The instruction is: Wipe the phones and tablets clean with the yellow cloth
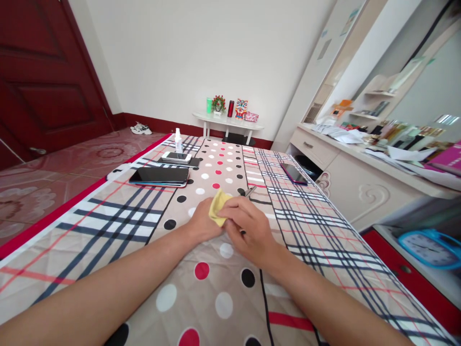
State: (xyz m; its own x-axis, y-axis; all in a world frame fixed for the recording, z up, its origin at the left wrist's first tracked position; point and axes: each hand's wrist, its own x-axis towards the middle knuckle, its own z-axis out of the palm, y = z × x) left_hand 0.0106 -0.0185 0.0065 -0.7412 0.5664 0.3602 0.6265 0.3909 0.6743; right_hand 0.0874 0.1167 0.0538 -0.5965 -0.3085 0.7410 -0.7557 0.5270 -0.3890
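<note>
A small yellow cloth is pinched between the thumb and fingers of my right hand. The cloth lies against my left hand, whose fingers are hidden behind it and behind my right hand. Just beyond my right knuckles a thin silver pointed thing shows; I cannot tell whether it is held or lies on the bedspread. Both hands are over the dotted middle strip of the bedspread.
Dark tablets lie stacked at left, with a white phone and a white spray bottle beyond. A dark phone lies at right. A cluttered dresser and a blue clock stand along the right side.
</note>
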